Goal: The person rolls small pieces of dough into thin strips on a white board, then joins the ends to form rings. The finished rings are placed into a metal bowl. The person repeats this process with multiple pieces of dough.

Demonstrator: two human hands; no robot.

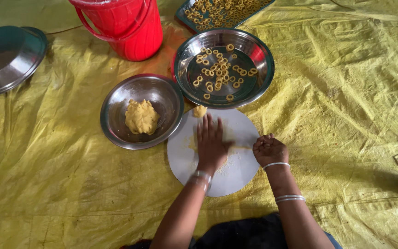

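Centre of frame: my left hand (212, 144) lies open, palm flat, rolling dough (238, 148) on the white board (236, 177), my right hand (268, 149) curled loosely closed at the strip's end, spare dough in the bowl (114, 121) left of it.

My left hand (211, 144) flat on the round white board (241, 177), my right hand (269, 150) curled at its edge, small yellow dough lump (200, 110) beside, steel bowl of dough rings (259, 53) above
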